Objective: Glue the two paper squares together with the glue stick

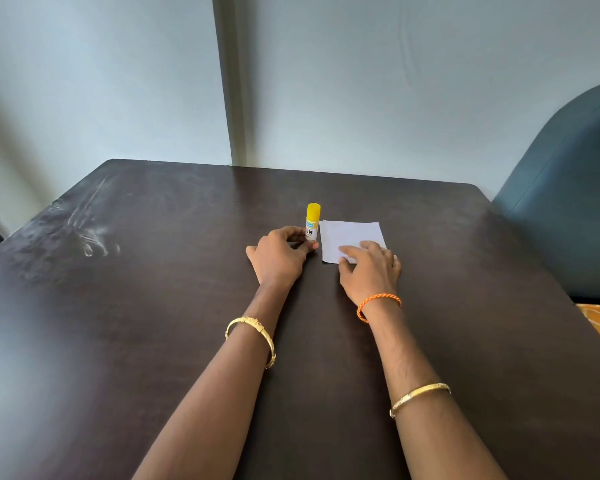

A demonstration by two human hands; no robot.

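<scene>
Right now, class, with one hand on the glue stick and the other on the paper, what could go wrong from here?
The glue stick stands upright with its yellow cap on; the left hand grips only its base, so it may tip. The right hand rests on a near corner of the paper, which might slide or crease.

Both forearms reach forward; left hand (279, 252) curled, right hand (371, 268) flat, palm down.

glue stick (312, 223) label shows bold "IN", rest unreadable
</scene>
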